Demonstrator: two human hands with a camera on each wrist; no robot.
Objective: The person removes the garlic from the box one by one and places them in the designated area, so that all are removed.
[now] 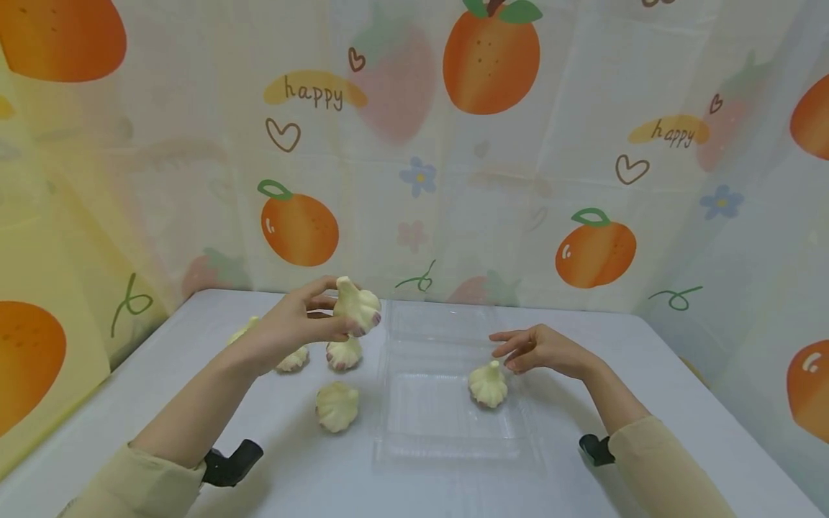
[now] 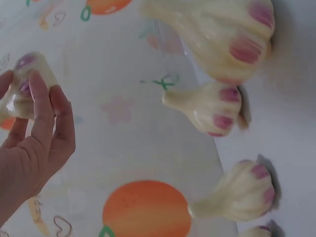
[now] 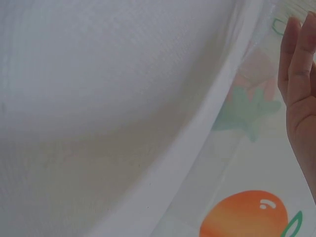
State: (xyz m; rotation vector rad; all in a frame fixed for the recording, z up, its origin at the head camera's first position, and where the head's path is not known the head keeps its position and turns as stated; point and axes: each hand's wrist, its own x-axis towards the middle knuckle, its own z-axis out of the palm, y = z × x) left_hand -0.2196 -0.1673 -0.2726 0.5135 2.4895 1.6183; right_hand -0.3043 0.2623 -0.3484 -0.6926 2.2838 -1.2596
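Note:
My left hand (image 1: 288, 324) holds a garlic bulb (image 1: 358, 306) up above the table, thumb and fingers around it; the left wrist view shows its purple-marked base between the fingertips. My right hand (image 1: 544, 351) has its fingers loosely bent and holds nothing. Just below and left of those fingers, another garlic bulb (image 1: 488, 385) sits in a clear plastic container (image 1: 421, 446). On the left part of the table lie more bulbs: a near one (image 1: 337, 407), one (image 1: 344, 354) beneath the raised bulb, and others partly hidden behind my left forearm.
The container's transparent lid (image 1: 440, 321) stands open toward the back. A white table (image 1: 311, 489) carries everything, with a fruit-print curtain (image 1: 479, 158) behind it and at the sides. Black wrist straps (image 1: 233, 464) show at both sleeves.

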